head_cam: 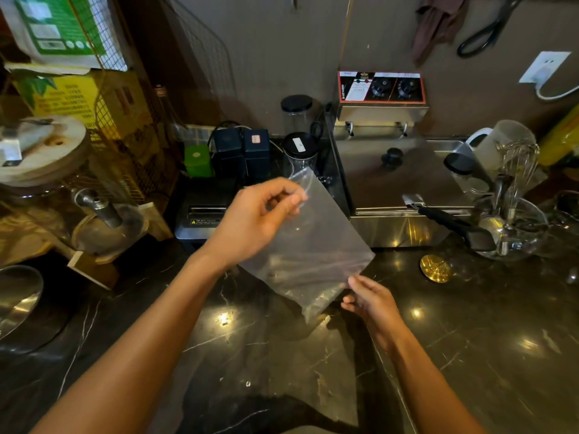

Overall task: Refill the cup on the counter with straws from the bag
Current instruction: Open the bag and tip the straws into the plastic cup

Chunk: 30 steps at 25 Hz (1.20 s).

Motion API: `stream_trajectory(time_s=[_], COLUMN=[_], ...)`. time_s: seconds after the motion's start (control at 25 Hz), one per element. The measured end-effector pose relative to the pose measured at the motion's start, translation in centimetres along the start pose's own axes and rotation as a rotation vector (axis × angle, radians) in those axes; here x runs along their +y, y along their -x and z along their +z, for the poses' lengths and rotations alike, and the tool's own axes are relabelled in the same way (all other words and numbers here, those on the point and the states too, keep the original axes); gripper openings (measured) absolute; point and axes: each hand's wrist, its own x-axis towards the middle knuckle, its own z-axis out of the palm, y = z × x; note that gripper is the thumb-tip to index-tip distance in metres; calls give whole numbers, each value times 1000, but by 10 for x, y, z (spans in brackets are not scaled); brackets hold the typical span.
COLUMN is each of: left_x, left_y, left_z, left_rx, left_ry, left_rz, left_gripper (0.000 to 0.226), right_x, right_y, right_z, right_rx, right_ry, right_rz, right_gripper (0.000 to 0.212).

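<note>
We record one dark marble table [470, 339] against a brown wall. At twelve o'clock: one steel fryer [398, 183], two knobs. One clear bag [313, 245] held above the table's centre, tilted; contents perhaps straws, too hazy to count. Left hand [257, 223] fingers pinch its top edge; right hand [372, 302] fingers pinch its lower corner.

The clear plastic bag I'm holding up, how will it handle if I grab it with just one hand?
The bag is thin, see-through film, so it is probably floppy and will sag. It looks nearly flat, held by the left hand and right hand, so likely very light. Its glossy surface may be slippery.
</note>
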Motion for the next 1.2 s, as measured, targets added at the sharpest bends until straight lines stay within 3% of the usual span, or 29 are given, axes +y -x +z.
stream_trajectory(time_s=[0.16,0.44,0.64,1.2], left_x=[-17,-45,-62,-94], left_y=[-7,-13,-15,-26], left_z=[-15,-14,-12,9], left_rx=[206,403,413,362], left_ry=[-48,122,184,290], left_rz=[-26,-135,-221,-343], left_gripper=[16,14,18,24], right_x=[-30,-89,-123,-211], right_y=[7,27,27,8], right_z=[-7,-2,12,29], right_rx=[66,147,255,269], right_ry=[81,168,265,527], right_rz=[-197,-482,-607,-776], right_gripper=[13,15,14,8])
